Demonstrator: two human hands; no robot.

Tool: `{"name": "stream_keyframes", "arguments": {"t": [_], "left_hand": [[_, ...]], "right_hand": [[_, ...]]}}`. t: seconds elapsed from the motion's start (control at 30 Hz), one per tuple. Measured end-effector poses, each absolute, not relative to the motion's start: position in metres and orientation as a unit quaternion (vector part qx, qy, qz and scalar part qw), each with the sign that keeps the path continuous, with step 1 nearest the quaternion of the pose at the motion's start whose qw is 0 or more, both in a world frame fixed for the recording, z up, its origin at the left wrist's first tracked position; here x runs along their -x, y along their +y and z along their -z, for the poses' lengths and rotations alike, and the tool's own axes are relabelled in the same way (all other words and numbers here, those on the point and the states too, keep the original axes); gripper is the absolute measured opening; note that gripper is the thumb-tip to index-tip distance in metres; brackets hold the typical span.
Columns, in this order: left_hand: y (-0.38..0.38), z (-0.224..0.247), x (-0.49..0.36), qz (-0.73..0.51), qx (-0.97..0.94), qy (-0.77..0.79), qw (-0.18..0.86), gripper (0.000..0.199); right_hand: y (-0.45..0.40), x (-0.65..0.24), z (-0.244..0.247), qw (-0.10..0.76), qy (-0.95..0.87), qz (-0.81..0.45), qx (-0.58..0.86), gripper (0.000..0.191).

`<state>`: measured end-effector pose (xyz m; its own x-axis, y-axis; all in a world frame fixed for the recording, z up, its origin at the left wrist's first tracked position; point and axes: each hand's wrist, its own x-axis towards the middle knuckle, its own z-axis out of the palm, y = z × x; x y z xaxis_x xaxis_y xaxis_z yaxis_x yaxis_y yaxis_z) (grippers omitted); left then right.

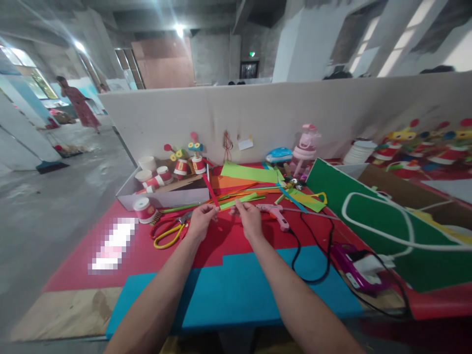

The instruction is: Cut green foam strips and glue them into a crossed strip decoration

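"Hands first: left (202,220) and right (251,221) are both pinched shut on a light green strip (227,204), spanning their fingertips above the middle of the table (157,260)!"

"And that red strip (211,189)?"

"Its near end meets the left fingertips; whether it's gripped too, I can't tell."

"Now take us outward from the near edge!"

"Blue sheet (236,290) under the forearms, purple device (348,263) off to the right. Further in, yellow-handled scissors (180,228) sit just beside the left hand, a pink glue gun (276,211) near the right."

"Beyond those?"

"Red-and-white cup (143,211) at left, standing before a box (184,197) of more cups; green board (339,211) leaning at right. Then a wide green sheet (250,172), and the pink bottle (304,151) by the pale partition (265,113)!"

"And way back left?"

"One person (79,103) in a long red garment, upright on the grey floor (84,167)!"
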<state>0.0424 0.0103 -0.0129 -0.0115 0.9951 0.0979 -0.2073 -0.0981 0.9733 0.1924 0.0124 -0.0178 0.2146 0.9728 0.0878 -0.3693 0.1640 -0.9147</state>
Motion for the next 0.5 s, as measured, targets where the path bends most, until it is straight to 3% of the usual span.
{"name": "stream_keyframes", "arguments": {"t": [0.13, 0.33, 0.5], "left_hand": [[0.01, 0.01, -0.04, -0.573, -0.434, 0.404, 0.565, 0.026], [0.008, 0.015, -0.043, -0.53, -0.442, 0.388, 0.611, 0.027], [0.01, 0.018, -0.043, -0.528, -0.454, 0.389, 0.603, 0.027]], "right_hand": [[0.017, -0.202, 0.016, 0.725, -0.284, -0.522, 0.347, 0.033], [0.013, -0.186, 0.028, 0.586, -0.315, -0.675, 0.319, 0.026], [0.009, -0.181, 0.032, 0.561, -0.342, -0.7, 0.281, 0.027]]}}
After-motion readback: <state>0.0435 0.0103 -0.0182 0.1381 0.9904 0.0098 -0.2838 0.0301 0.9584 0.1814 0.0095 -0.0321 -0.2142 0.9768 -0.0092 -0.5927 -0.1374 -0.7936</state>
